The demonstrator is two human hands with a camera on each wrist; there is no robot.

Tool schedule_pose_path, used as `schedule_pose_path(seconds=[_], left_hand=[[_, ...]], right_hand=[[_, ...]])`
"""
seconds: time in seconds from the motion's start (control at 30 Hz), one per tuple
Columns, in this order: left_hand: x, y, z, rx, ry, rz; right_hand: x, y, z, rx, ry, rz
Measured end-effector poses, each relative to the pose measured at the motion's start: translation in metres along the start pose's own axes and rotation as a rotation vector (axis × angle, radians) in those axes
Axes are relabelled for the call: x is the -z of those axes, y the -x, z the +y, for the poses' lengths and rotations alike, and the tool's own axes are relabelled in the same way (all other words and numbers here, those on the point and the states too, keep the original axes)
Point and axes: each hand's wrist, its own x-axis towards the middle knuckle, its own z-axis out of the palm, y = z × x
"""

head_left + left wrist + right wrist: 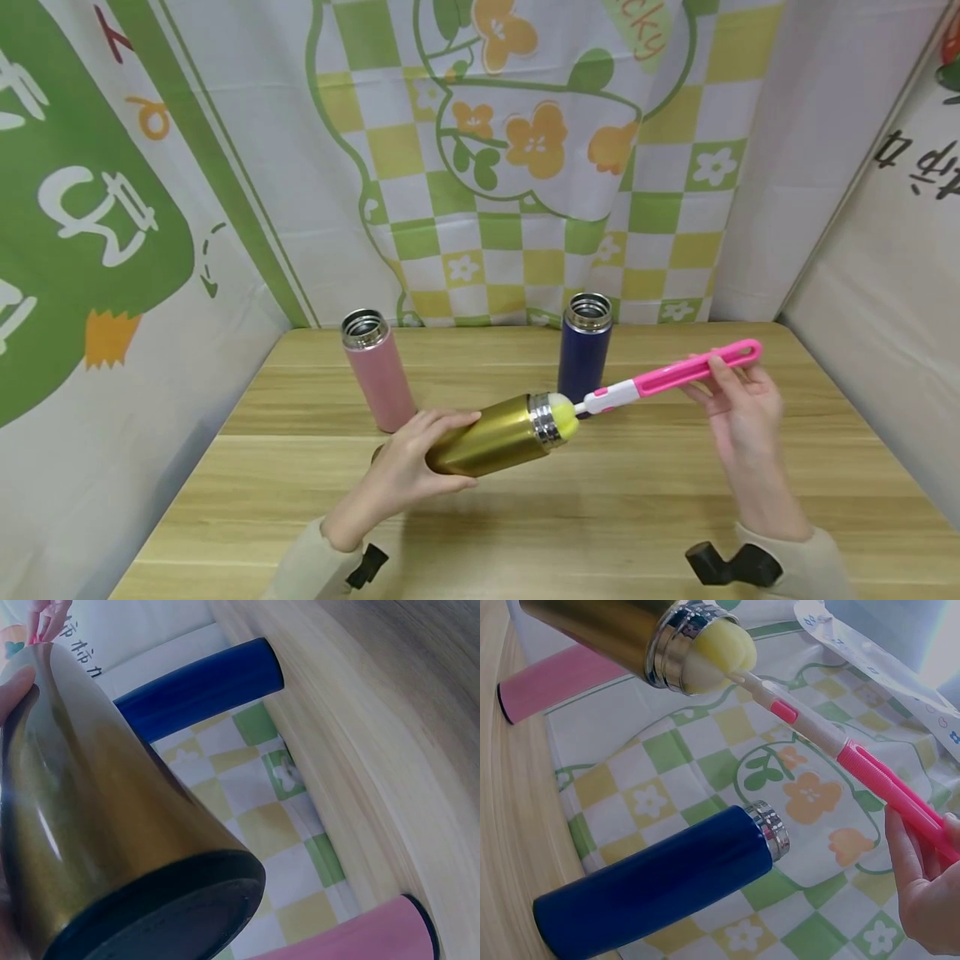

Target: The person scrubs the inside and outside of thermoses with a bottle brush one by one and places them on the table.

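Positions by the head view's centre.
Bottle, pink (382, 375), steel neck, mouth open, standing: eight o'clock.
Bottle, navy (585, 354), steel neck, mouth open, standing: four o'clock.
Counter (570, 533), wood-grained: six o'clock.
Backdrop (540, 258), green-yellow checks, orange flowers: twelve o'clock.
Side cloths, printed: green-patterned (150, 225), nine o'clock; dark-lettered (877, 250), three o'clock.

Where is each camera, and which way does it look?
Head: worn there, looking forward and down at the gold bottle; left hand and right hand show.
Left wrist: worn there, facing that bottle's base; bits of both hands show.
Right wrist: worn there, facing the pink brush; right hand shows.
Both wrist views share the blue bottle.
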Motion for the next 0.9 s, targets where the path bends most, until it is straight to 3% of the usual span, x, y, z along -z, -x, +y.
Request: schedule_pose_path(seconds=[0.33, 0.6, 0.9], left_hand=[[0.003, 0.003, -0.001, 0.027, -0.005, 0.002], [0.000, 0.000, -0.003, -0.017, -0.032, 0.052], [-0.003, -0.001, 0.000, 0.007, -0.049, 0.059]], right_hand=[[-0.003, 0.002, -0.001, -0.010, 0.029, 0.051], [-0.009, 0.003, 0.009, 0.036, 0.068, 0.063], [-0.015, 0.009, 0.019, -0.017, 0.173, 0.125]])
